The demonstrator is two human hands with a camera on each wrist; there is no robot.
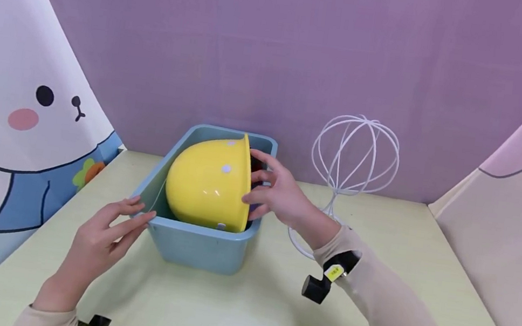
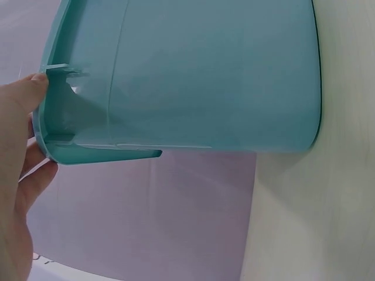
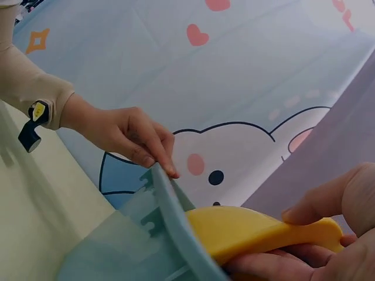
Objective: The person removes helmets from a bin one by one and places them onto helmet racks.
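Helmet, or a helmet-like yellow dome with pale dots (image 1: 206,186), lies on its side in the blue bin (image 1: 201,251), its dome to the left and its opening to the right. The right hand (image 1: 281,195) grips its rim, thumb on the outer face and fingers tucked under the edge. Something dark and red shows at the opening, too hidden to name. The left hand (image 1: 97,243) pinches the bin's rim at the near left corner.

The step looks like moving the helmet into or out of the bin, with the left hand steadying; a single moment does not settle which way. Either way, the next move seems to call for a firm hold on the rim and a turn that keeps the dome clear of the bin's walls.

Beyond the bin's right side, a white wire stand (image 1: 336,191) rests on the table (image 1: 424,270), behind the right forearm.

No brand or lettering shows on helmet, bin or stand. The yellow tag (image 1: 334,272) on the right wrist strap bears dark marks too small to read. The printed sheet (image 1: 0,98) at left carries a cartoon animal.
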